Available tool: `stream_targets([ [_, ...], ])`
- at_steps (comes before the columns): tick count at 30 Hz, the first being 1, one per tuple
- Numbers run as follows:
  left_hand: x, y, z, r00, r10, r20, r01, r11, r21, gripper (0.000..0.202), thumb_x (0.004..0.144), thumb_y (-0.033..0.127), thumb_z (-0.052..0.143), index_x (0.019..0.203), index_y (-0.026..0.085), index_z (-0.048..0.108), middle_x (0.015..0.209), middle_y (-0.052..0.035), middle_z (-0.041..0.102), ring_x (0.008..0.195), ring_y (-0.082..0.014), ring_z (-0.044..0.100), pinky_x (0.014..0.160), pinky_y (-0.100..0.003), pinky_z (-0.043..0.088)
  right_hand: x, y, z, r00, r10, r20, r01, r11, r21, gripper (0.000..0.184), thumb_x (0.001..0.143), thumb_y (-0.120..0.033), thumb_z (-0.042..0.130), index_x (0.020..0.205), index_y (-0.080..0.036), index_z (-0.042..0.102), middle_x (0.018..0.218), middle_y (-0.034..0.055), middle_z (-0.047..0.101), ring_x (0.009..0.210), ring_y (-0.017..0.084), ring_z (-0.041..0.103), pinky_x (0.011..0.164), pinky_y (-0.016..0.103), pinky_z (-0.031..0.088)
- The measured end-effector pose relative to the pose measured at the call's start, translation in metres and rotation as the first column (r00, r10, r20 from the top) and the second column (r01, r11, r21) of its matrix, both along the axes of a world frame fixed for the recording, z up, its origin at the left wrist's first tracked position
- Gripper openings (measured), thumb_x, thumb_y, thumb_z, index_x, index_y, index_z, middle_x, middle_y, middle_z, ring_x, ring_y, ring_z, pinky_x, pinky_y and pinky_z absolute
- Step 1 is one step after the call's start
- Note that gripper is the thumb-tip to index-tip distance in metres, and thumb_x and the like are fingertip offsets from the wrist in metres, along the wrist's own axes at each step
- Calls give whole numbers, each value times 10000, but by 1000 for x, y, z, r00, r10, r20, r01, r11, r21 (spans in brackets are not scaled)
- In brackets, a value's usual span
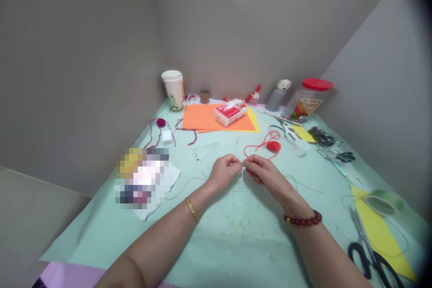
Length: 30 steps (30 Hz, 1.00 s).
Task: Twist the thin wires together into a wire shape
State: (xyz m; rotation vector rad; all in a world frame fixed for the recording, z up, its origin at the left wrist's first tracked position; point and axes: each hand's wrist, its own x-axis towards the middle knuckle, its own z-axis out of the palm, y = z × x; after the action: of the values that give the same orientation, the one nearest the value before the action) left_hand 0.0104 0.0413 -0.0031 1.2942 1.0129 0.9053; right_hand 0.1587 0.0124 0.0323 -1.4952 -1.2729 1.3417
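Above the middle of the green-covered table, my left hand and my right hand meet almost fingertip to fingertip. Both are closed in a pinch on a thin cord. A tiny greenish piece shows between the fingertips, too small to name. Pale strands hang below it. Thin greenish lengths of cord lie on the table to the left, and similar ones stretch out at the right. Just beyond my right hand sits a coil of red cord.
Black-handled scissors lie front right by yellow paper and a tape roll. A set square, tissue pack and orange paper lie ahead. A cup and a red-lidded jar stand at the back.
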Motion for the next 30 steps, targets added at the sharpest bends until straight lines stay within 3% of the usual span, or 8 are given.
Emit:
stream_targets([
  [4,0,0,1,1000,2,20,-2,1000,0,155,712,311,575,706,158,551,550,67,356,508,-56,283,487,-210,232,1,1,-1,999,-17,34,16,999,47,321,719,-449,627,755,-162,489,570,-59,345,496,61,268,447,211,194],
  [9,1,1,0,1000,-6,30,6,1000,-2,153,734,305,553,740,153,577,595,47,445,531,-59,347,509,-206,275,3,3,-4,998,-23,62,18,997,74,305,747,-453,590,772,-161,507,583,-53,349,502,65,265,450,215,195],
  [12,1,0,0,999,-1,55,1,1000,-5,142,753,289,526,790,164,583,570,58,423,498,-56,324,486,-205,255,3,2,-4,997,-6,72,0,997,82,298,761,-450,575,781,-159,516,588,-51,349,503,67,260,451,217,188],
  [18,1,0,1,994,-41,101,42,999,-6,179,753,337,585,779,165,545,541,79,345,476,-46,259,463,-205,206,3,1,-1,998,10,69,-15,997,76,310,766,-460,572,752,-159,496,586,-51,338,503,65,257,452,215,186],
  [30,2,0,0,998,-31,54,29,999,24,214,794,373,547,816,160,545,562,68,375,484,-49,290,471,-207,223,-3,1,-4,999,-34,43,34,999,1,356,691,-483,638,776,-168,497,549,-66,307,485,71,236,443,226,155],
])
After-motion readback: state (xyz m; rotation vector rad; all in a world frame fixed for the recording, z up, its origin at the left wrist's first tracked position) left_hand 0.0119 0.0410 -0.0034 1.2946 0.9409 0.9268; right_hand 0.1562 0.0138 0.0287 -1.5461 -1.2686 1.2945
